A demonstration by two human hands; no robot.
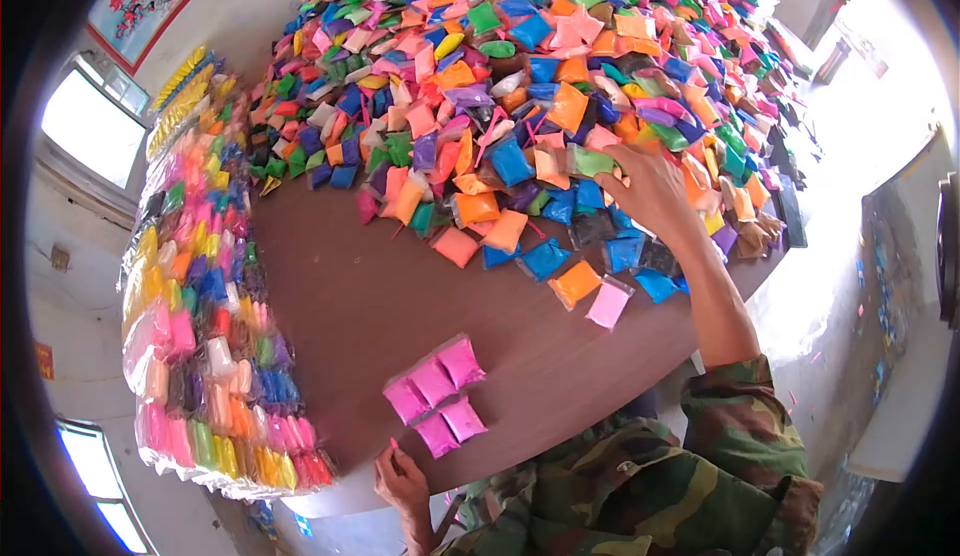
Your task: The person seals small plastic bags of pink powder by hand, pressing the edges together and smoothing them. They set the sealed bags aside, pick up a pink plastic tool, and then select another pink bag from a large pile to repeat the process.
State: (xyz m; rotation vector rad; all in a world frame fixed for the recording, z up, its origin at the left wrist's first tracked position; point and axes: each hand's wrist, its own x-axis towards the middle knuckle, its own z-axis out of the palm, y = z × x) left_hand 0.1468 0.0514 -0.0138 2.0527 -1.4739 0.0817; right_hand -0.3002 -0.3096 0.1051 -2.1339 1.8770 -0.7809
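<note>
My right hand [650, 191] reaches into the near side of a large heap of small coloured packets [480, 96]. Its thumb and fingers close on the edge of a green packet [592, 162]. Blue, orange and black packets lie just below that hand. My left hand [402, 480] rests at the near edge of the table, fingers loosely bent and apart, with a small pink tip showing at the top. Beside it, several magenta packets [433, 381] lie flat in two rows on the brown table [330, 286].
A long stack of clear-wrapped, many-coloured packs [215, 356] lines the left side of the table. One orange packet [575, 284] and one pale pink packet [609, 303] lie at the heap's near fringe. Packets also lie on the floor at right.
</note>
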